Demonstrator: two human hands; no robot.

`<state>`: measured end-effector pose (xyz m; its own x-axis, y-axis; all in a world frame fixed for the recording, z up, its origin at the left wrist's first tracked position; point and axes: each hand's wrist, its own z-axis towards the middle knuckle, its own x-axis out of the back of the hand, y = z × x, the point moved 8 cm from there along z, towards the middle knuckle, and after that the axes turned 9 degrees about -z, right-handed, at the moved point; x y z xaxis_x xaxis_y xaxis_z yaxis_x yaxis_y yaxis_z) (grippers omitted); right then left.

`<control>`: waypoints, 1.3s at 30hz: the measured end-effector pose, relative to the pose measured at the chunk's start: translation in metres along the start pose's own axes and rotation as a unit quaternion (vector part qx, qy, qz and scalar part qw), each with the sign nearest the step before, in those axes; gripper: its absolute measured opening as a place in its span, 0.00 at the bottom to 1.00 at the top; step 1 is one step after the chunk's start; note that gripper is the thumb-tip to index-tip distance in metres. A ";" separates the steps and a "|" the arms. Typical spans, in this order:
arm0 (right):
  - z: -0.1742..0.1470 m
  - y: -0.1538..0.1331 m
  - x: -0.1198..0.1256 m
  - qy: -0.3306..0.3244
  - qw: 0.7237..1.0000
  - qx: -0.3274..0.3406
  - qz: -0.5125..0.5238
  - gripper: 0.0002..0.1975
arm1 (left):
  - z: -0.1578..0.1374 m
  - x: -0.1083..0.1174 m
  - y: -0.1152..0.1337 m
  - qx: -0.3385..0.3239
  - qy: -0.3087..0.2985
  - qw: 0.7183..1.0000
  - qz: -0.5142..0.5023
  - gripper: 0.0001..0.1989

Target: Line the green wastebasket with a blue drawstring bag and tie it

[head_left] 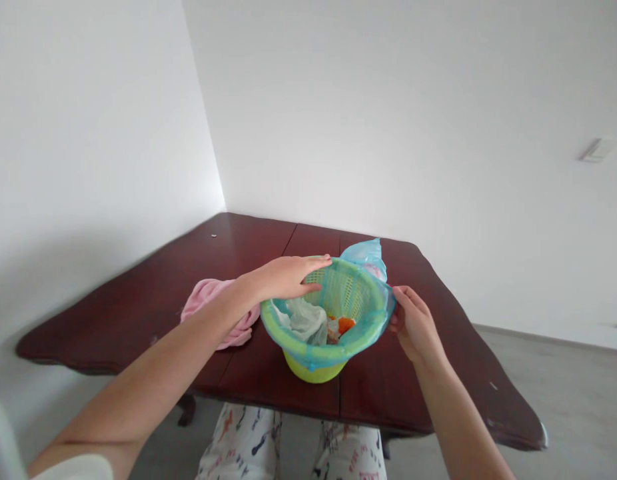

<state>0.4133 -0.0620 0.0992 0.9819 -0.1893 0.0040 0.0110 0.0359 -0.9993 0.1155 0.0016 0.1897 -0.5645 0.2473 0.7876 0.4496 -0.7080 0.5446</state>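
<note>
Head: dark-red table (398,373) by white wall (388,120); left fingers (316,262) apart, right fingers (408,301) clamped on basket liner (378,327).

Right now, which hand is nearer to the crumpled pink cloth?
Left. The left hand, at the rim of the green plastic basket, is just right of the pink cloth; the right hand, across the basket, grips its thin blue liner.

Basket (314,375): yellow-green, round, perforated inner wall, broad rim; stands upright near the front edge of the tabletop (398,387), mouth up, part-filled. Liner bag (358,340): thin, translucent blue film, creased; sits inside the basket, folded outward over the rim, lower outer wall uncovered. Film stands out from the rim at right.
</note>
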 end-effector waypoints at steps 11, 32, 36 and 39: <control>0.011 -0.047 -0.014 0.011 0.967 0.152 -0.206 0.22 | 0.039 0.003 -0.019 0.109 0.069 0.989 -0.066 0.11; -0.039 -0.087 0.007 0.077 0.944 0.233 -0.221 0.34 | -0.035 0.053 -0.004 0.124 0.009 0.862 -0.491 0.29; -0.061 -0.070 0.009 -0.002 0.954 0.200 -0.223 0.35 | -0.095 0.052 -0.023 0.134 0.069 0.859 -0.489 0.29; -0.083 -0.059 0.013 0.031 0.951 0.213 -0.220 0.28 | -0.127 0.029 -0.027 0.104 0.140 0.841 -0.512 0.30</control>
<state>0.4099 -0.1478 0.1552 0.8521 -0.3341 0.4028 0.5064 0.3327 -0.7955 -0.0010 -0.0566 0.1611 -0.8570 0.4712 -0.2086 -0.2770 -0.0800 0.9575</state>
